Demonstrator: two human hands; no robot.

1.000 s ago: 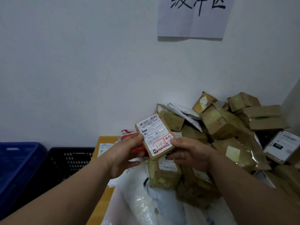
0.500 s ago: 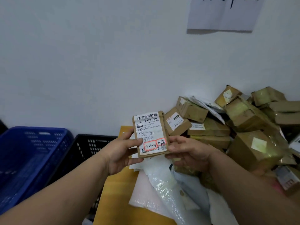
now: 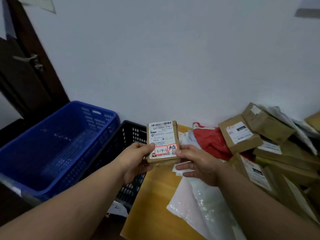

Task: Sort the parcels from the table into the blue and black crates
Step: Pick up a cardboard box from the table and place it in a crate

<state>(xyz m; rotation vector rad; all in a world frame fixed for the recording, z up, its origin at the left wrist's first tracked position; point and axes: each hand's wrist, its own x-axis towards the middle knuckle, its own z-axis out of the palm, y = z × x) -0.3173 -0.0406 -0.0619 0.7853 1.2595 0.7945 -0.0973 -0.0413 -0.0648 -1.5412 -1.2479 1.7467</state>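
Two hands hold one small brown parcel [image 3: 162,142] upright in front of the camera, its printed label facing the viewer: the left hand [image 3: 136,161] pinches its lower left edge with the thumb on the label, and the right hand [image 3: 195,163] supports its lower right corner, thumb on the face and the other fingers extended loosely underneath. The parcel hangs in the air just above the seam between the black crate [image 3: 131,135] and the yellow surface [image 3: 155,196], so it sits in neither crate yet. Judging by the pose, the label is being read to decide where the parcel goes. The blue crate [image 3: 57,144], at far left and touching the black one, shows only bare mesh floor in the part that is visible; the black crate's interior is mostly hidden behind the left forearm, so its contents cannot be told. On the surface to the right a heap remains: several taped cardboard boxes [image 3: 240,134] stacked against the wall, a red bag [image 3: 211,142] and white plastic mailers [image 3: 199,205] lying nearer the viewer. With that pile untouched and the blue crate looking bare, the sorting appears to be near its start, and most of it is left.
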